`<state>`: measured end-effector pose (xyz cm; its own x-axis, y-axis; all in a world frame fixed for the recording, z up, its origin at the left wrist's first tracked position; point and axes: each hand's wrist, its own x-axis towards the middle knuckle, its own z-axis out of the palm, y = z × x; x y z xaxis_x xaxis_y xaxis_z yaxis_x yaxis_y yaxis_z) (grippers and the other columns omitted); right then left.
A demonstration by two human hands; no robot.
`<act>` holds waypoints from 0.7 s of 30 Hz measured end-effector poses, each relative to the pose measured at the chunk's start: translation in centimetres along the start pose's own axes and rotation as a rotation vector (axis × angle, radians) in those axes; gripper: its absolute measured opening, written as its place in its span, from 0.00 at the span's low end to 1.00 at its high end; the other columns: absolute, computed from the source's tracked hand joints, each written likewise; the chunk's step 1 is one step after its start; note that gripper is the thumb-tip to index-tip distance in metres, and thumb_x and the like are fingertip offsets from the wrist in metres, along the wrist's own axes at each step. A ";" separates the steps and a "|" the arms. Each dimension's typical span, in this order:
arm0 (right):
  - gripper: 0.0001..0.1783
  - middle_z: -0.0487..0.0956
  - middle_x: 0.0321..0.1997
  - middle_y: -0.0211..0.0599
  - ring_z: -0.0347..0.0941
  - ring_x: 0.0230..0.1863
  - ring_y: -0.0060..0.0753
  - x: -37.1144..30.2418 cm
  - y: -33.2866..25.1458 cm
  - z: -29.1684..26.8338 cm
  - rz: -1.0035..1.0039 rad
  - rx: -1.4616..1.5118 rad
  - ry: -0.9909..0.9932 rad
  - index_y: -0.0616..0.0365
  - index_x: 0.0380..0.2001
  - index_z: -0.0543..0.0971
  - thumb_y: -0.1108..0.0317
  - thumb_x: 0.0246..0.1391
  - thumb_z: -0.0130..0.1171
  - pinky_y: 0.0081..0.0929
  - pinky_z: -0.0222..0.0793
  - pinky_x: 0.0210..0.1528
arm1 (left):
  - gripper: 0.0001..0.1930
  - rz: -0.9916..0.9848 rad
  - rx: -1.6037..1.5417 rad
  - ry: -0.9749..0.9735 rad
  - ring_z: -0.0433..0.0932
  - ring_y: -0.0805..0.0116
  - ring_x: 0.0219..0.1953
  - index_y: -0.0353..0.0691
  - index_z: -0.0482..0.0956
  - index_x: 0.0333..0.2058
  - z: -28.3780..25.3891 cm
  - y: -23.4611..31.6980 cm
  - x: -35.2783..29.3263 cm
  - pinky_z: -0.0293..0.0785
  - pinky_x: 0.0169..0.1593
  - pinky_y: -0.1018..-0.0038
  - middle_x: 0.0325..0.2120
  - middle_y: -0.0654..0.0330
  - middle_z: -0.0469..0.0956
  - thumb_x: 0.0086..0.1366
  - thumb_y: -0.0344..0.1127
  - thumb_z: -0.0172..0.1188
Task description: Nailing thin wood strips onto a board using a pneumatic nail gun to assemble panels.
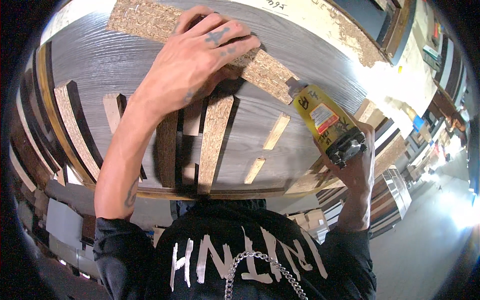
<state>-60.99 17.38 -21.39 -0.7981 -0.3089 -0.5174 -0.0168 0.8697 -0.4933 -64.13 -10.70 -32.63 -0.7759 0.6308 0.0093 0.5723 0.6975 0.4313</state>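
My left hand [200, 55] presses flat on a long chipboard strip [260, 70] that lies across a grey wood-grain panel [105, 60]. My right hand [357, 165] grips a yellow glue bottle [325, 120], held upside down with its nozzle touching the right end of that strip. Several shorter chipboard strips [215, 140] and small wooden blocks [276, 131] stand on the panel nearer to me.
Stacks of board offcuts [35, 145] lie at the left beneath the panel's edge. More stacked panels [390, 195] stand at the right, beside a bright concrete floor [435, 235]. Another chipboard sheet [350, 35] lies beyond the grey panel.
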 end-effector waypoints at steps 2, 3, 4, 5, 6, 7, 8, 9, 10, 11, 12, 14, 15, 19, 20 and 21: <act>0.25 0.84 0.30 0.43 0.83 0.30 0.35 -0.2 -0.4 -0.2 -0.048 -0.030 0.027 0.60 0.41 0.80 0.68 0.35 0.75 0.34 0.77 0.32 | 0.23 0.009 -0.009 0.051 0.68 0.57 0.56 0.47 0.77 0.55 0.4 -0.1 -0.3 0.58 0.64 0.61 0.50 0.61 0.74 0.62 0.33 0.46; 0.34 0.79 0.37 0.43 0.77 0.38 0.39 -0.4 -0.4 -0.3 0.151 -0.044 -0.067 0.58 0.50 0.76 0.68 0.33 0.76 0.36 0.73 0.41 | 0.23 0.020 -0.021 0.101 0.68 0.56 0.56 0.47 0.77 0.55 0.8 -0.2 -0.4 0.57 0.65 0.61 0.50 0.61 0.74 0.61 0.33 0.46; 0.45 0.74 0.45 0.43 0.71 0.47 0.43 -0.6 -0.6 -0.1 0.348 -0.049 -0.163 0.56 0.58 0.72 0.69 0.31 0.77 0.39 0.70 0.50 | 0.23 0.028 -0.011 0.098 0.68 0.56 0.56 0.47 0.77 0.55 0.8 -0.4 -0.8 0.57 0.65 0.61 0.50 0.61 0.74 0.61 0.33 0.46; 0.45 0.74 0.45 0.46 0.71 0.49 0.44 -0.3 -1.0 -0.2 0.310 -0.065 -0.181 0.54 0.59 0.72 0.69 0.31 0.77 0.38 0.70 0.52 | 0.23 0.024 -0.004 0.083 0.68 0.57 0.57 0.48 0.76 0.56 0.8 -0.6 -1.2 0.57 0.65 0.61 0.51 0.61 0.73 0.61 0.33 0.48; 0.44 0.74 0.48 0.47 0.71 0.50 0.45 0.2 -1.9 -0.4 0.399 0.038 -0.226 0.55 0.59 0.72 0.69 0.32 0.76 0.38 0.70 0.53 | 0.24 0.021 0.006 0.069 0.67 0.58 0.58 0.50 0.76 0.56 0.7 -0.6 -1.4 0.56 0.66 0.61 0.52 0.62 0.73 0.61 0.32 0.50; 0.44 0.74 0.48 0.47 0.71 0.50 0.44 -1.0 -0.1 0.1 0.236 -0.052 -0.093 0.55 0.59 0.72 0.69 0.33 0.76 0.39 0.70 0.54 | 0.24 0.043 0.024 0.091 0.67 0.58 0.58 0.50 0.76 0.56 0.5 -0.7 -0.8 0.56 0.66 0.61 0.52 0.62 0.73 0.61 0.32 0.50; 0.44 0.74 0.49 0.48 0.71 0.51 0.44 -1.2 0.4 0.7 0.059 -0.130 0.036 0.56 0.60 0.71 0.69 0.34 0.77 0.39 0.70 0.54 | 0.25 0.041 0.036 0.059 0.68 0.62 0.58 0.51 0.74 0.57 0.7 -0.7 -0.6 0.55 0.68 0.61 0.53 0.63 0.74 0.59 0.31 0.55; 0.42 0.75 0.48 0.47 0.71 0.52 0.45 -1.9 0.1 -0.1 0.234 0.026 -0.071 0.57 0.59 0.71 0.67 0.37 0.76 0.38 0.70 0.54 | 0.27 0.038 0.050 0.027 0.68 0.66 0.59 0.51 0.73 0.58 0.9 -0.6 -0.4 0.54 0.69 0.61 0.53 0.65 0.74 0.58 0.29 0.61; 0.37 0.78 0.46 0.50 0.74 0.50 0.43 -2.5 0.2 -0.5 0.259 0.040 -0.116 0.58 0.57 0.73 0.61 0.42 0.73 0.37 0.70 0.54 | 0.27 0.004 -0.003 -0.013 0.67 0.66 0.60 0.53 0.71 0.60 1.0 -0.5 -0.5 0.54 0.69 0.59 0.56 0.65 0.73 0.60 0.34 0.62; 0.31 0.81 0.39 0.47 0.79 0.42 0.43 -3.9 0.6 -0.4 0.152 0.068 0.023 0.58 0.51 0.74 0.65 0.42 0.71 0.36 0.73 0.45 | 0.28 0.016 0.013 -0.024 0.67 0.65 0.60 0.52 0.71 0.60 1.0 -0.3 0.2 0.55 0.69 0.59 0.56 0.64 0.72 0.60 0.37 0.63; 0.25 0.83 0.32 0.45 0.83 0.34 0.43 -5.7 1.0 -0.3 0.051 0.097 0.165 0.58 0.45 0.75 0.69 0.41 0.69 0.36 0.77 0.37 | 0.28 0.033 0.027 -0.037 0.66 0.64 0.61 0.52 0.70 0.60 0.6 0.0 0.5 0.56 0.68 0.59 0.56 0.63 0.72 0.60 0.39 0.64; 0.24 0.84 0.33 0.45 0.83 0.34 0.39 -8.9 0.4 -0.3 0.185 0.105 0.225 0.63 0.42 0.77 0.64 0.43 0.71 0.34 0.77 0.39 | 0.29 0.025 0.053 -0.072 0.67 0.62 0.60 0.52 0.69 0.61 -0.7 0.6 -0.2 0.58 0.67 0.58 0.55 0.61 0.71 0.60 0.40 0.64; 0.23 0.83 0.34 0.47 0.83 0.35 0.40 -10.6 1.6 1.2 0.186 0.229 0.294 0.64 0.42 0.77 0.62 0.45 0.71 0.34 0.77 0.39 | 0.30 0.005 0.030 -0.113 0.67 0.60 0.59 0.53 0.69 0.62 -1.6 0.5 -0.2 0.60 0.67 0.58 0.55 0.60 0.71 0.59 0.41 0.64; 0.26 0.81 0.37 0.50 0.79 0.39 0.44 -16.9 2.2 3.0 0.464 0.376 0.304 0.66 0.42 0.77 0.53 0.53 0.65 0.37 0.74 0.42 | 0.30 -0.257 -0.566 -0.088 0.71 0.55 0.54 0.45 0.69 0.62 -12.2 6.6 -2.4 0.70 0.59 0.61 0.52 0.52 0.73 0.66 0.54 0.55; 0.26 0.80 0.38 0.50 0.79 0.40 0.46 -18.1 4.1 4.8 0.372 0.396 0.324 0.67 0.43 0.76 0.53 0.53 0.65 0.36 0.74 0.44 | 0.33 -0.270 -0.763 0.008 0.76 0.56 0.49 0.42 0.72 0.60 -13.7 8.0 -3.7 0.74 0.53 0.62 0.47 0.52 0.76 0.65 0.61 0.53; 0.22 0.80 0.39 0.51 0.79 0.41 0.48 -18.8 5.3 6.2 0.339 0.378 0.323 0.66 0.43 0.75 0.59 0.52 0.65 0.38 0.73 0.45 | 0.34 -0.311 -1.048 0.036 0.78 0.57 0.47 0.40 0.72 0.59 -13.6 8.6 -5.5 0.77 0.50 0.62 0.45 0.51 0.78 0.65 0.62 0.53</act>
<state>-42.33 25.41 -18.60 -0.8654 0.1459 -0.4794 0.4384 0.6840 -0.5831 -58.55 -12.76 -16.74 -0.8646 0.4545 -0.2142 -0.1474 0.1780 0.9729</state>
